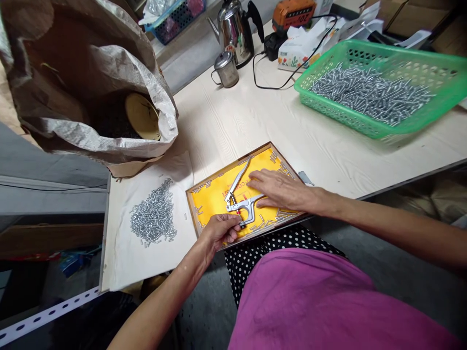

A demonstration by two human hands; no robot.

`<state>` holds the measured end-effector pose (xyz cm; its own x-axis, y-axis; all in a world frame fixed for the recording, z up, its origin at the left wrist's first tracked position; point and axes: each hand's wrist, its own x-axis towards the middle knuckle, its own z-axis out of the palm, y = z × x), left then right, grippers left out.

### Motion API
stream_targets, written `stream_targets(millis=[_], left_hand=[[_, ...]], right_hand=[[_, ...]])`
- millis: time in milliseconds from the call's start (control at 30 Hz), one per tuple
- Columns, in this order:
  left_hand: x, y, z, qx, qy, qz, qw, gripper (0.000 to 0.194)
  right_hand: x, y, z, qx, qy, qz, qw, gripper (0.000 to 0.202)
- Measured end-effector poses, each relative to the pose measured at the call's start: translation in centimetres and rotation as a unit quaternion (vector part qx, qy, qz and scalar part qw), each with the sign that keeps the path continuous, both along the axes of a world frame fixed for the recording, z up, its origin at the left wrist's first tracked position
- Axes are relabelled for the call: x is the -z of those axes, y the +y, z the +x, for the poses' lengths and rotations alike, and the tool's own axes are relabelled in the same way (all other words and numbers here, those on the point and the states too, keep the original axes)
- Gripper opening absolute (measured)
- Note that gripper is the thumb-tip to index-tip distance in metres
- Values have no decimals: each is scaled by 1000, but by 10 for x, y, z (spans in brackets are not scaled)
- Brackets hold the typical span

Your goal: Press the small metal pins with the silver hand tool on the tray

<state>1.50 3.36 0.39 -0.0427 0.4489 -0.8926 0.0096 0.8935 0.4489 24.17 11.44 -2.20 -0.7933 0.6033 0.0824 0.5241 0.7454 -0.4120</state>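
Left hand (223,229) pinched the silver metal hand pliers (250,208) at the near end. Right hand (279,190), loosely open, lay at its handles.

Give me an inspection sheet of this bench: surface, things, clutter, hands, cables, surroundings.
Surface: pale table, wood-grained.
Things: tool over the yellow-lined tray, small metal pieces along its edges; loose pile at left, more pieces in the green basket.
Clutter: kettle, cup, orange battery and tissue box at the back.
Hands: left hand's fingers at the tool's lower end, grip partly hidden; right hand open around a handle.
Cables: black cable looped on the table, beside the green basket.
Surroundings: open sack at left, blue basket behind.
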Motion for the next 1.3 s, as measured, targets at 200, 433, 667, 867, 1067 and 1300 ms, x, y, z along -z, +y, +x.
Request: stream_targets(millis=[200, 433, 667, 867, 1067, 1300], left_hand=[[-4, 0, 5, -16, 11, 5, 1000, 24], [-5, -3, 4, 23, 49, 7, 999, 27], [-16, -6, 24, 292, 426, 391, 761, 24], [9, 29, 40, 471, 408, 488, 611, 67], [11, 40, 40, 498, 409, 467, 605, 52], [9, 41, 45, 478, 407, 444, 640, 16]], right_hand=[[10, 44, 2, -53, -36, 64, 996, 83], [3, 52, -9, -60, -68, 79, 993, 64], [-7, 34, -3, -50, -100, 75, 991, 49], [-4, 34, 5, -24, -126, 80, 988, 59], [-13, 22, 10, -13, -127, 85, 988, 29], [-1, 17, 4, -29, -118, 70, 990, 16]])
